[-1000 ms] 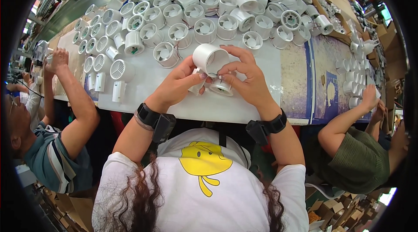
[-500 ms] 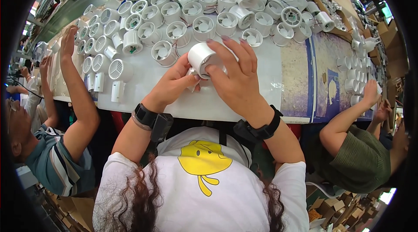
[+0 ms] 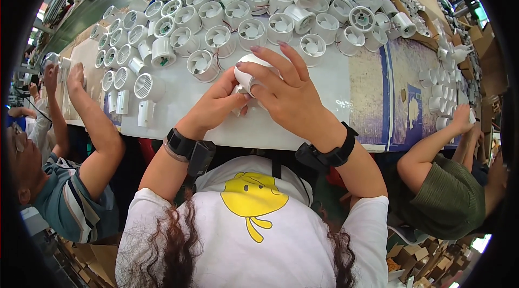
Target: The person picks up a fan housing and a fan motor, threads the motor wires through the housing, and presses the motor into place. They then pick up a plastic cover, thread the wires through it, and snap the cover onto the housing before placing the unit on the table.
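A short white cylinder is held in the air above the white surface, in front of the person's chest. Its outer wall is smooth, glossy and plain, and its visible rim is rounded. It is tilted: the long axis seems to run from upper left to lower right, with the rimmed end towards the right palm and the person.

The left hand has its grip closed on the cylinder's left side, fingers behind and thumb low in front. The right hand lies across the other side, index finger bent over the wall, other fingers spread; whether its grip pinches the cylinder, I cannot tell.

The right hand hides most of the rimmed end, so the inside cannot be seen, nor where the thumb tip ends. A small white piece shows below the left thumb, mostly covered; whether it joins the cylinder is unclear. Beyond stand white fan units.
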A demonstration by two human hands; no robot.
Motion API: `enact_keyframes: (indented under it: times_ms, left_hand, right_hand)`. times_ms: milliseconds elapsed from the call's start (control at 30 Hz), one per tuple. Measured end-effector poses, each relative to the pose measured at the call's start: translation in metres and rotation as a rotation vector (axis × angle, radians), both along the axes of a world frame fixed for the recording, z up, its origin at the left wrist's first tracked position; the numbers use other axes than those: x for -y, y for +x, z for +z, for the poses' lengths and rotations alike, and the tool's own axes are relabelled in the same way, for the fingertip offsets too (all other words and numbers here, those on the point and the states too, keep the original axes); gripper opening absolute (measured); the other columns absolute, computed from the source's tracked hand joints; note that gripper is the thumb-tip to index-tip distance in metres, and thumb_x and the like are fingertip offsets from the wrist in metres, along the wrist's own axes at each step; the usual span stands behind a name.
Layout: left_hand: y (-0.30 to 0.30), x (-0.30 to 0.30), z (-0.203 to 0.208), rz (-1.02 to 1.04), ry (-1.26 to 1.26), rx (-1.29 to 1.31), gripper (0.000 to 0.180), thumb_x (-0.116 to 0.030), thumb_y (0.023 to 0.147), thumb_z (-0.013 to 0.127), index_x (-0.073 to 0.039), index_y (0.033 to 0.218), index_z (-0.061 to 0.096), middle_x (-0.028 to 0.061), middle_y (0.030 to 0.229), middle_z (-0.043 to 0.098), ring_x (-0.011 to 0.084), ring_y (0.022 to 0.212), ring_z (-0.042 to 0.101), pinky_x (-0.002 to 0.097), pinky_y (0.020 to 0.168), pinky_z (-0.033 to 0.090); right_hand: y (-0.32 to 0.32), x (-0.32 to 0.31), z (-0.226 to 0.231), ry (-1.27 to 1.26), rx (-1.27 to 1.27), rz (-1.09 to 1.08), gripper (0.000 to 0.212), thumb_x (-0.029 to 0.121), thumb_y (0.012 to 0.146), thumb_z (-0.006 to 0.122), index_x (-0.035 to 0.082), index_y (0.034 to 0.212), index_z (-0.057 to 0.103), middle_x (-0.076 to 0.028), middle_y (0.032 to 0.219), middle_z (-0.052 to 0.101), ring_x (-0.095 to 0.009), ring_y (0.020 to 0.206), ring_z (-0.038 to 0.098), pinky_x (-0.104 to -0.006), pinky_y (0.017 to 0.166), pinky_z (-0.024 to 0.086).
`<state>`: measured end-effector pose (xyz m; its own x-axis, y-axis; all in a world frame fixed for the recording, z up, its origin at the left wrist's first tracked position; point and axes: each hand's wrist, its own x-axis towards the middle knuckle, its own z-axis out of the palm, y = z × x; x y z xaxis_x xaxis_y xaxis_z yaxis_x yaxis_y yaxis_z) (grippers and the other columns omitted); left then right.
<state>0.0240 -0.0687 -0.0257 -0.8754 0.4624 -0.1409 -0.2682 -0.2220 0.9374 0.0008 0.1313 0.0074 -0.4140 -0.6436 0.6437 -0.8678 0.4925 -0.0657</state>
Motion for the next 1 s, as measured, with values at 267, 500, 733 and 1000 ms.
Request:
enact_keyframes:
  times_ms: [267,500,733,1000]
  left_hand:
    - [-0.002,-0.004,0.013,0.060,0.134,0.175,0.054,-0.001,0.086,0.052,-0.007,0.138,0.037,0.0036,0.113,0.055,0.0106,0.090,0.055,0.0273,0.067,0.048]
    - [0.002,-0.007,0.012,0.143,0.093,0.137,0.050,-0.004,0.090,0.055,-0.006,0.137,0.038,0.0040,0.113,0.055,0.0107,0.089,0.055,0.0273,0.066,0.048]
    - [0.002,-0.001,0.013,0.138,0.140,0.098,0.046,-0.006,0.091,0.057,-0.005,0.134,0.041,0.0039,0.111,0.056,0.0108,0.088,0.055,0.0270,0.067,0.049]
    - [0.007,-0.013,0.022,0.038,-0.005,0.181,0.046,-0.009,0.091,0.058,-0.003,0.133,0.041,0.0076,0.114,0.057,0.0129,0.093,0.058,0.0270,0.069,0.051]
  right_hand:
    - [0.008,-0.010,-0.003,-0.174,0.459,0.060,0.022,0.008,0.069,0.073,0.008,0.090,0.069,-0.008,0.145,0.042,-0.036,0.138,0.027,-0.0478,0.112,0.022]
    - [0.011,-0.011,-0.014,-0.290,0.514,-0.015,0.039,0.012,0.069,0.077,0.006,0.105,0.064,-0.012,0.144,0.040,-0.038,0.136,0.029,-0.0466,0.110,0.027]
    - [0.033,-0.025,-0.015,-0.374,0.933,-0.221,0.059,0.014,0.066,0.081,0.003,0.118,0.054,-0.016,0.130,0.053,-0.033,0.118,0.052,-0.0389,0.095,0.046]
    - [0.004,-0.054,0.032,-0.139,0.602,0.076,0.037,0.008,0.082,0.068,0.002,0.117,0.057,-0.012,0.110,0.061,-0.027,0.102,0.060,-0.0340,0.087,0.048]
